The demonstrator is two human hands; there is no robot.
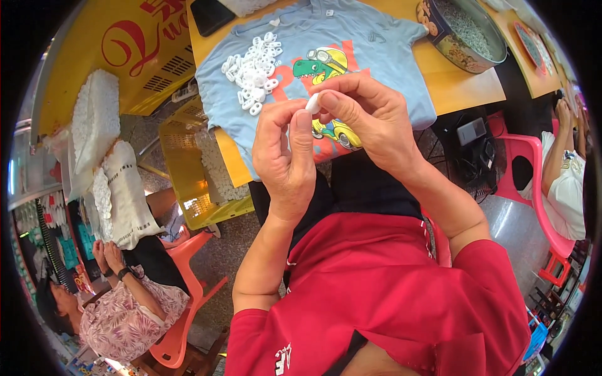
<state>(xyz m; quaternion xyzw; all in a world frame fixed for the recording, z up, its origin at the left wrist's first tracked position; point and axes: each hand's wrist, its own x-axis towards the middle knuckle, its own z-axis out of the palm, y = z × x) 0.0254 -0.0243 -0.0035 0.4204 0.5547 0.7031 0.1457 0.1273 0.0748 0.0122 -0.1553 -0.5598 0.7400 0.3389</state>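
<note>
Above the front of a light blue T-shirt [382,62], which lies spread on the table, my two hands meet. My left hand [285,150] pinches a small white plastic piece [312,104] between thumb and index finger. The thumb and fingers of my right hand [376,122] are closed on the same piece from the other side. Fingers cover much of it, so its full shape is hidden. A loose pile of small white plastic pieces with holes [254,72] lies on the shirt, beyond my left hand.
A round tin [433,28] of small shiny metal parts stands at the far right of the yellow table [467,91]. A black phone [211,17] lies far left. Left of the table is a yellow crate [179,150] holding white pieces. People sit on both sides.
</note>
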